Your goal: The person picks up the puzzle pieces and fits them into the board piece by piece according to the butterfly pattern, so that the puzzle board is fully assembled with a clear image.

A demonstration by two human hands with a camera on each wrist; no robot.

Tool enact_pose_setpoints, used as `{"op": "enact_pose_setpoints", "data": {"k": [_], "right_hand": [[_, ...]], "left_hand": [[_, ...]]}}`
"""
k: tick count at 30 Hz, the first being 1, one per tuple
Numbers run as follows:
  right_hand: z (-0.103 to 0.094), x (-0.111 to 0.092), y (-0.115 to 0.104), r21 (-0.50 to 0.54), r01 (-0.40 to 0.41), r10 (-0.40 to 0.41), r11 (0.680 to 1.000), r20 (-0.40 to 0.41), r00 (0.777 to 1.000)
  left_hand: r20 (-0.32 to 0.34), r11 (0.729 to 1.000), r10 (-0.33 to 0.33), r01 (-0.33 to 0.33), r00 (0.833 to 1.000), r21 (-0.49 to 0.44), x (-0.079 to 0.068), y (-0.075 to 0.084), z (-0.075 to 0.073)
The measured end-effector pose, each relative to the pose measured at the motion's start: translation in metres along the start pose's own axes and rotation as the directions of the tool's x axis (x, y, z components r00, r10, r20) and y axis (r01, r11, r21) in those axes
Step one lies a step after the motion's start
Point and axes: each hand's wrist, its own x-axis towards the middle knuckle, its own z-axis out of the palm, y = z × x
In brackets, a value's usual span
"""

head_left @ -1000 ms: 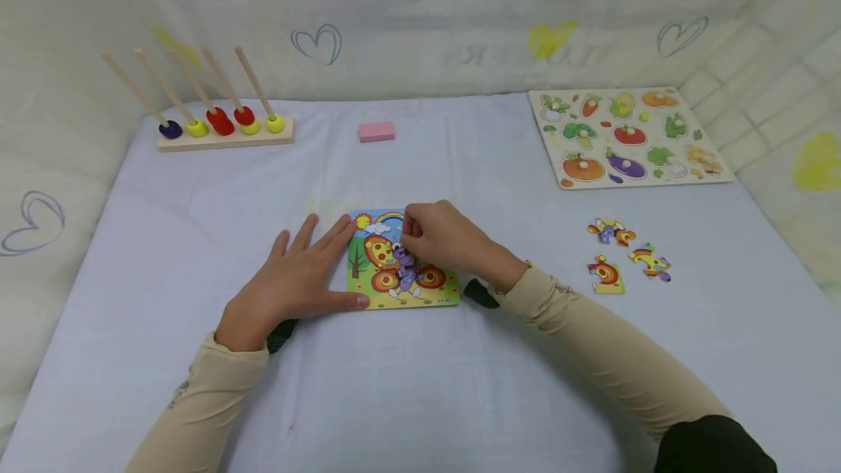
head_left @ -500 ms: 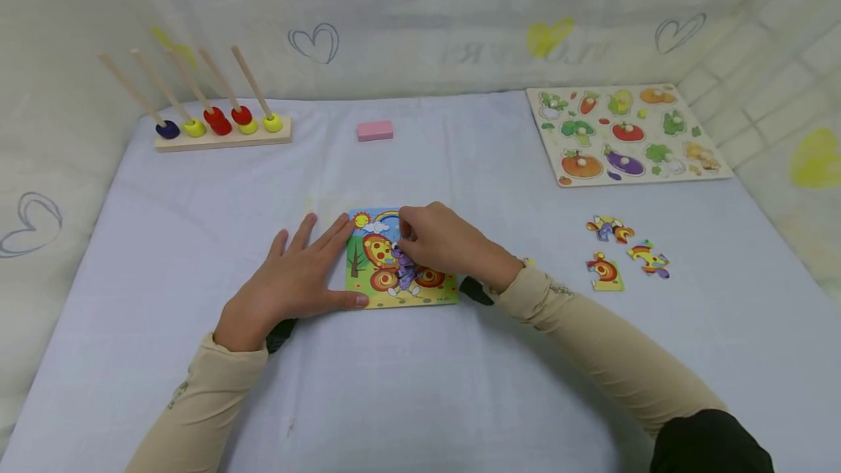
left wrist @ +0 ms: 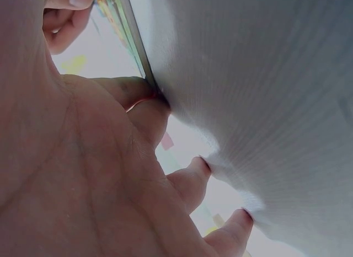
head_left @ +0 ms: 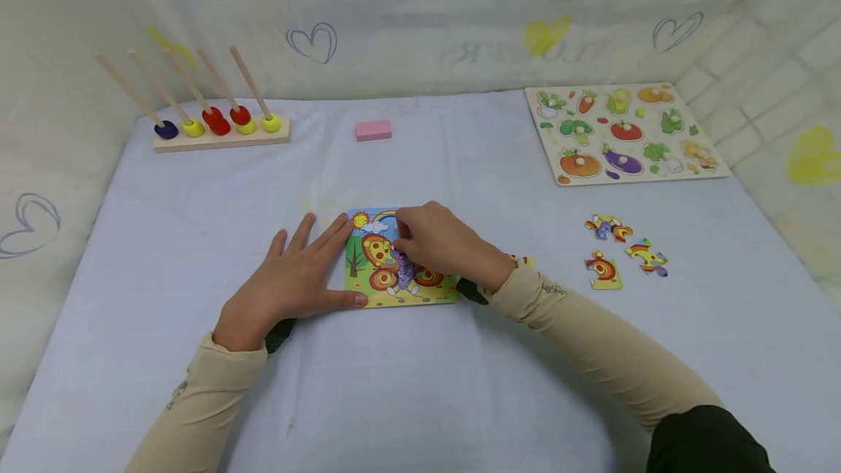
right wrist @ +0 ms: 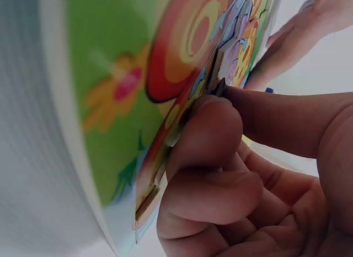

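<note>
A small jigsaw board (head_left: 358,285) with a butterfly picture, sun and rainbow lies flat on the white cloth. My left hand (head_left: 292,283) rests at its left side with fingers spread, thumb on the lower left corner and index fingertip at the upper left. In the left wrist view, the fingertips (left wrist: 236,226) press on the cloth along the board's edge. Over the board's upper right, my right hand (head_left: 439,241) pinches a puzzle piece between thumb and index finger. In the right wrist view, a raised piece edge (right wrist: 148,206) shows beside the curled fingers; most of the pinched piece is hidden.
Several loose puzzle pieces lie to the right, including a wheel-patterned piece (head_left: 603,271); another piece (head_left: 528,261) is partly hidden behind the right wrist. Farther back are a bead abacus (head_left: 223,139), a pink block (head_left: 373,130) and a vegetable peg board (head_left: 627,141).
The right hand shifts very slightly left over the board, still pinching. The left hand stays in place. The whole head view drifts slightly.
</note>
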Motion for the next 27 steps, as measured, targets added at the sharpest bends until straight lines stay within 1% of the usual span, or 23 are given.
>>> {"op": "enact_pose_setpoints", "data": {"k": [12, 16, 19, 22, 27], "right_hand": [[0.003, -0.001, 0.003, 0.027, 0.045, -0.044, 0.999, -0.003, 0.999], [0.000, -0.004, 0.010, 0.069, 0.091, -0.090, 0.994, -0.010, 0.996], [-0.004, -0.008, 0.016, 0.109, 0.139, -0.137, 0.984, -0.027, 0.990], [-0.010, -0.013, 0.020, 0.151, 0.169, -0.163, 0.974, -0.054, 0.985], [-0.018, -0.022, 0.028, 0.197, 0.177, -0.158, 0.964, -0.109, 0.981]], "left_hand": [[-0.004, 1.000, -0.002, 0.002, 1.000, -0.002, -0.001, 0.000, 0.001], [-0.004, 1.000, 0.002, -0.002, 1.000, -0.002, 0.000, 0.000, 0.001], [-0.005, 1.000, 0.005, -0.005, 1.000, 0.003, 0.000, 0.001, 0.001], [-0.005, 1.000, 0.003, -0.003, 1.000, -0.001, -0.001, 0.001, 0.000], [-0.001, 1.000, -0.007, 0.007, 1.000, -0.008, -0.001, 0.002, 0.000]]}}
